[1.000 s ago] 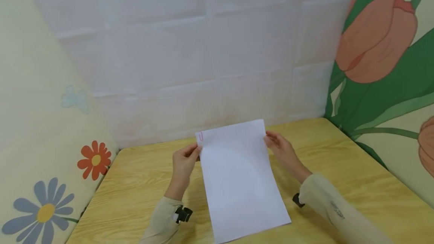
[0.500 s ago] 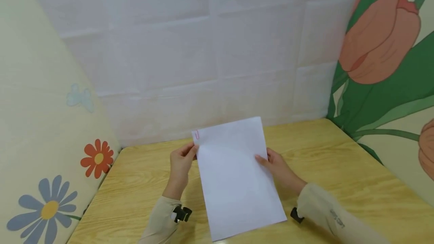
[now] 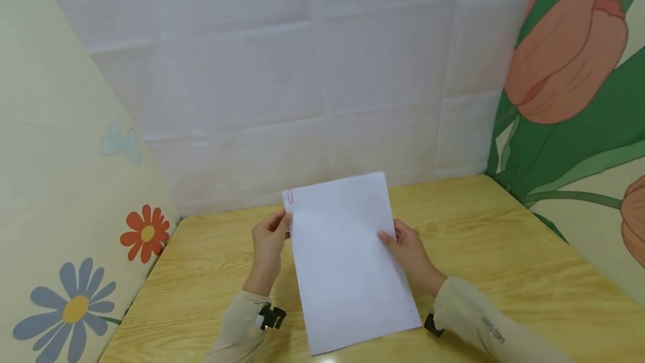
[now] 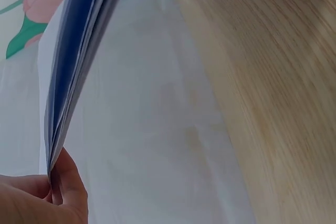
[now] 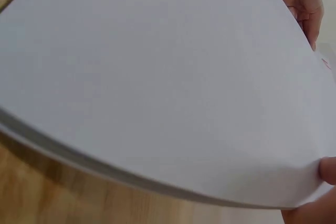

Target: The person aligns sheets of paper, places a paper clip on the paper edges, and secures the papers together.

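Observation:
Both hands hold a stack of white paper (image 3: 347,262), tilted up over the table. A red paper clip (image 3: 290,197) sits at its upper left corner. My left hand (image 3: 267,248) pinches the left edge just below the clip, thumb in front. In the left wrist view the sheets (image 4: 79,66) fan slightly apart above the pinching fingers. My right hand (image 3: 410,254) grips the right edge, its thumb on the front face and its other fingers behind, mostly hidden. The right wrist view shows the stack's layered edge (image 5: 105,166) and the right thumb (image 5: 328,170) pressing the paper.
The wood-grain table (image 3: 484,251) spreads beneath the hands. A white cloth (image 3: 312,71) hangs behind it. Flower-printed panels stand at the left (image 3: 50,184) and right (image 3: 579,156). Each wrist wears a black strap.
The right hand has moved down the right edge from near the top corner and its thumb now lies on the front face. The paper has shifted slightly left.

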